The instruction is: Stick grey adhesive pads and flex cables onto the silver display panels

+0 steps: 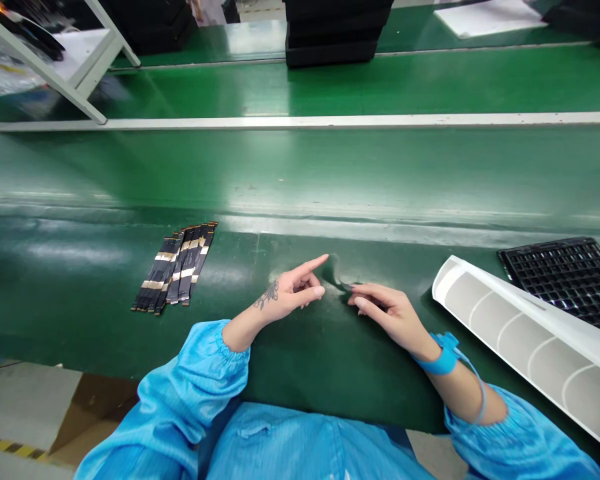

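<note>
Presently, the right hand (387,310) pinches a thin, dark strip (345,287), its shape blurred, between both hands; the left hand (295,291) is loose, index extended — flat black ribbons (176,267) with gold-toned bands lie fanned on smooth green tabletop (300,373).

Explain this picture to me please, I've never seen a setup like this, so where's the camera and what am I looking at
No robot here: these are a person's own bare hands. The one picture comes from a camera worn on their head, looking forward and down, so blue sleeves reach in from below. The left hand has its index finger stretched out; I see nothing held in it. The right hand, with a blue band at the wrist, pinches a thin dark piece, too blurred to name. On the green table, dark flat strips lie bunched at left; at right are a curled white-and-grey sheet and a black gridded tray.
</note>
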Demonstrator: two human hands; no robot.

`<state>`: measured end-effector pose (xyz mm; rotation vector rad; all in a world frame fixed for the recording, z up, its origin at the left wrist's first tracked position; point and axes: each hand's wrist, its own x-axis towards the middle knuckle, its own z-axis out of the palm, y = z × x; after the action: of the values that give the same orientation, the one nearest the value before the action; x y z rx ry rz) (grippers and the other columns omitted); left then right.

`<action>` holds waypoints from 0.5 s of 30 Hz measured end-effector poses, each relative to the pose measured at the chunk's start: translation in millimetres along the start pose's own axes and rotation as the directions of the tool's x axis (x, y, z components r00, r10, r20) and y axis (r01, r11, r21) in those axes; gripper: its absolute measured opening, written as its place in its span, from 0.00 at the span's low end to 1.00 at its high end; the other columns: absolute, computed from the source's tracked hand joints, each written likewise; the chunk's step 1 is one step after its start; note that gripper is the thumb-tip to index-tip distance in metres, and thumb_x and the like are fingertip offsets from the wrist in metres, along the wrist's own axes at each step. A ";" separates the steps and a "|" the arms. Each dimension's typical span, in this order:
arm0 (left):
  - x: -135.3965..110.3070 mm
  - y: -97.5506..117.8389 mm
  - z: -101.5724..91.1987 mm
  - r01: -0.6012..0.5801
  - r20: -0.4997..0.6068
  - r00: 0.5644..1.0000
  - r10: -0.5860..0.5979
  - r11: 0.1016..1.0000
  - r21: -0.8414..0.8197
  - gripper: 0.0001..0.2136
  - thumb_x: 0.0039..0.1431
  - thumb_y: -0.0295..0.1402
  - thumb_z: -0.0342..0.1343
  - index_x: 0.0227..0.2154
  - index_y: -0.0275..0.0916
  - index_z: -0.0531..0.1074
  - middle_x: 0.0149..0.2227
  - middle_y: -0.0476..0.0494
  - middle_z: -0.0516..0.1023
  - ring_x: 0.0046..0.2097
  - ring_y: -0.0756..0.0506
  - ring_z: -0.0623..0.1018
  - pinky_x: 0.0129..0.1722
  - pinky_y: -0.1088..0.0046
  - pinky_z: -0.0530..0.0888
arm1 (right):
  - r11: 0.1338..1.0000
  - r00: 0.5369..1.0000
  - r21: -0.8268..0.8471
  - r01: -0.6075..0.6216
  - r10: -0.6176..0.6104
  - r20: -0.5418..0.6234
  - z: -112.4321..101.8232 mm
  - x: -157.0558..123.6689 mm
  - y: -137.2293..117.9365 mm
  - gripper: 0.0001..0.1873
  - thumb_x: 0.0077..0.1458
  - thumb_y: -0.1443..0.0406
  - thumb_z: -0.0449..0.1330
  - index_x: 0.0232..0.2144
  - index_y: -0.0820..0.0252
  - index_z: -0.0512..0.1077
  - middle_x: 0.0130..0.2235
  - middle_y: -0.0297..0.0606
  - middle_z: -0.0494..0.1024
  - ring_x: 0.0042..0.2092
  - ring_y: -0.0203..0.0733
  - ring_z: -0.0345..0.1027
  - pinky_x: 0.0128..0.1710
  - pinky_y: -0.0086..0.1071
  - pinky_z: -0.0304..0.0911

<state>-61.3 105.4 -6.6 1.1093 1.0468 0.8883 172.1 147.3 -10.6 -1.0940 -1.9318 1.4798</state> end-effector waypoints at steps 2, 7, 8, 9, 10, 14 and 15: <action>0.0 -0.5 0.2 -0.001 0.011 1.000 0.001 1.000 -0.020 0.33 0.56 0.41 0.58 0.64 0.41 0.57 0.29 0.50 0.71 0.26 0.53 0.66 0.25 0.78 0.66 | 0.998 1.000 0.060 -0.009 0.010 -0.007 0.6 0.0 0.1 0.20 0.57 0.53 0.58 0.47 0.57 0.73 0.33 0.39 0.79 0.28 0.38 0.69 0.27 0.32 0.68; -0.1 4.7 -0.4 0.011 0.031 0.999 -0.015 0.994 0.108 0.14 0.56 0.41 0.57 0.36 0.34 0.77 0.26 0.49 0.70 0.25 0.53 0.66 0.25 0.77 0.63 | 0.998 1.000 0.062 -0.020 0.021 -0.018 1.2 0.0 0.1 0.17 0.56 0.54 0.59 0.42 0.59 0.73 0.30 0.37 0.78 0.27 0.37 0.69 0.27 0.32 0.66; -0.1 5.7 -0.2 0.017 0.024 0.999 -0.020 0.993 0.117 0.14 0.56 0.42 0.57 0.33 0.34 0.77 0.25 0.49 0.70 0.25 0.53 0.66 0.25 0.77 0.63 | 0.999 1.000 0.047 -0.023 0.024 -0.017 1.1 0.0 -0.3 0.16 0.56 0.54 0.59 0.40 0.59 0.73 0.29 0.37 0.78 0.27 0.37 0.68 0.27 0.31 0.66; -0.2 6.5 0.1 0.024 0.015 1.000 -0.026 0.994 0.110 0.14 0.55 0.42 0.58 0.34 0.34 0.77 0.25 0.50 0.70 0.25 0.53 0.66 0.25 0.77 0.63 | 0.999 1.000 0.036 -0.025 0.025 -0.013 0.8 0.0 -0.7 0.15 0.56 0.54 0.59 0.38 0.59 0.73 0.28 0.36 0.77 0.26 0.37 0.68 0.27 0.31 0.65; -0.2 7.1 0.5 0.029 0.006 1.000 -0.030 0.995 0.093 0.15 0.55 0.42 0.58 0.36 0.34 0.76 0.25 0.51 0.69 0.24 0.54 0.65 0.24 0.77 0.62 | 0.999 1.000 0.030 -0.024 0.025 -0.012 0.6 0.0 -1.0 0.15 0.56 0.54 0.59 0.37 0.59 0.72 0.27 0.36 0.77 0.26 0.36 0.68 0.26 0.31 0.64; -0.3 6.7 1.6 0.055 -0.002 0.998 -0.055 0.996 0.069 0.18 0.54 0.43 0.58 0.41 0.33 0.75 0.24 0.52 0.69 0.24 0.54 0.65 0.25 0.77 0.63 | 0.999 1.000 0.046 -0.016 0.017 -0.017 0.2 0.3 -0.6 0.15 0.56 0.54 0.59 0.38 0.59 0.72 0.26 0.35 0.77 0.25 0.35 0.67 0.26 0.30 0.63; -0.3 6.1 1.4 0.066 -0.002 0.998 -0.066 0.995 0.080 0.18 0.53 0.43 0.58 0.40 0.33 0.75 0.24 0.51 0.69 0.24 0.54 0.65 0.25 0.77 0.63 | 0.999 1.000 0.051 -0.017 0.018 -0.015 0.2 0.5 0.1 0.15 0.56 0.55 0.59 0.38 0.60 0.72 0.26 0.35 0.77 0.25 0.35 0.67 0.26 0.30 0.63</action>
<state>-60.4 106.1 -0.5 1.1350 1.1209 0.7992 171.7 147.5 -10.8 -1.0990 -1.8679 1.5166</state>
